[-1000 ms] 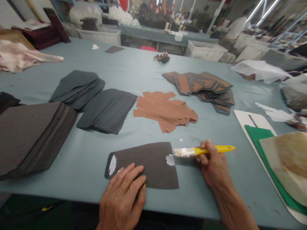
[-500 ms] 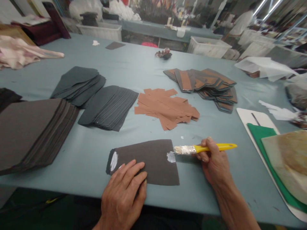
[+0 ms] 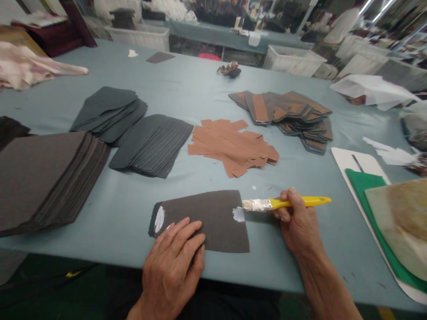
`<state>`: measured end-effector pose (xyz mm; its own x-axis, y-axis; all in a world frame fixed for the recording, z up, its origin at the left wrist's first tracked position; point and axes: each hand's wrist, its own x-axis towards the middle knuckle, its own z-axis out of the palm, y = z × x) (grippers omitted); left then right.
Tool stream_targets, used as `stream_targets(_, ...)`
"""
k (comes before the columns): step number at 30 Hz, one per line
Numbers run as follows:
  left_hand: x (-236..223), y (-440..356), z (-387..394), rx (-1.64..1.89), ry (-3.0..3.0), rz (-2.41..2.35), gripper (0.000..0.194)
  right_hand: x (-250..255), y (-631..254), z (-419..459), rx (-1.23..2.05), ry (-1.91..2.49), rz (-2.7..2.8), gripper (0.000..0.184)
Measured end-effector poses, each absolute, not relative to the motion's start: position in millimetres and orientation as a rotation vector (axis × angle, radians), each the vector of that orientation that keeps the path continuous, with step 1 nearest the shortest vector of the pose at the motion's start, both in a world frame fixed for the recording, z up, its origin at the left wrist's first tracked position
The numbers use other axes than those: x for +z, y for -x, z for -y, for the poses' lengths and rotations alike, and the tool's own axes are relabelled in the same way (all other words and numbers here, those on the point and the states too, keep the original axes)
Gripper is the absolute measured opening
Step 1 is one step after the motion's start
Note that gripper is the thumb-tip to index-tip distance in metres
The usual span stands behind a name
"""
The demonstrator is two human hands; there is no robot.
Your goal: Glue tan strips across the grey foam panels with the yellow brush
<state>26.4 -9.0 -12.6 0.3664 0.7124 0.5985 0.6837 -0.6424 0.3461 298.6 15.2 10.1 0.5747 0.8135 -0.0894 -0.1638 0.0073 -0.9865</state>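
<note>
A dark brown panel [image 3: 213,222] lies flat near the table's front edge, with a darker strip showing at its left end. White paste is smeared at both of its ends. My left hand [image 3: 176,262] rests flat on its lower left part, fingers stretched out. In my right hand [image 3: 300,222] is a yellow-handled paintbrush [image 3: 280,203], gripped between thumb and fingers. Its bristles, whitened with paste, are at the panel's right edge beside the smear; whether they touch it I cannot tell.
Stacks of brown panels [image 3: 43,173] and dark green-grey pieces [image 3: 153,144] lie left. Orange-brown strips [image 3: 233,144] are heaped in the middle, and assembled pieces [image 3: 283,111] behind them. A white board [image 3: 356,155] with green sheet stands right. A person [image 3: 342,29] is in the background.
The view has tilted slightly, so everything sits a little higher in the picture. My hands, the brush and the panel keep nearly the same places relative to one another.
</note>
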Motion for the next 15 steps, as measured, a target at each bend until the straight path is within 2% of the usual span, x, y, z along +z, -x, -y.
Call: stream_targets(15, -10.7, -26.3, 8.4, 1.135, -2.593, -1.316, 0.017, 7.7, -297.6, -10.7, 0.826, 1.375, 0.673, 0.045)
